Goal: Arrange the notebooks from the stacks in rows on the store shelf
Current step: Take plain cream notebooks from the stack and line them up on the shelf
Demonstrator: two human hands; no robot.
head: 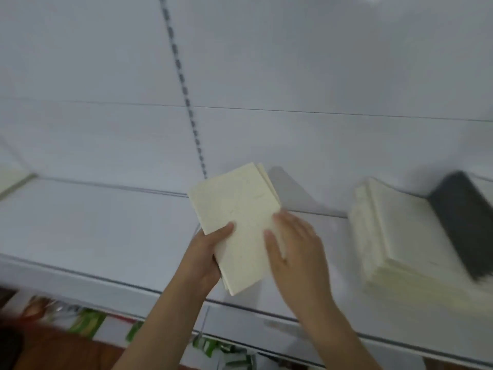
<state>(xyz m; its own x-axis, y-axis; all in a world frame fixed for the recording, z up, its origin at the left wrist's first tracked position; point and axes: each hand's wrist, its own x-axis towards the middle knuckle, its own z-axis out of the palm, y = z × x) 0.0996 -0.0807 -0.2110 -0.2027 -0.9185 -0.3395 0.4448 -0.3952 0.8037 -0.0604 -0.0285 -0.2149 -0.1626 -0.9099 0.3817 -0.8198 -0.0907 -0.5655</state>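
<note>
Left hand [205,259] grips a small bundle of cream notebooks [234,225] by the lower-left edge, thumb curled over the top cover, fingers underneath and hidden. At least two or three in the bundle, going by the offset corners at the top; exact count unclear. Right hand [290,252] lies on the cover near the right edge, fingers fairly straight and pressing, not wrapped round anything. Looks like it's steadying or sliding the top copy off, which would explain the fanned corners. Bundle is held tilted above the white shelf [106,231], about mid-span, not touching it as far as I can tell. Source stack [394,241] of cream notebooks sits on the shelf to the right, well apart from the bundle, with a dark stack [464,225] leaning against its far side. Another pale item [13,180] lies at the far left edge of the shelf, too cropped to identify. The open stretch of shelf below and left of the hands is probably where the row goes. Frame is motion-blurred, so edge detail is soft. Packaged goods [88,321] sit on a lower level.
</note>
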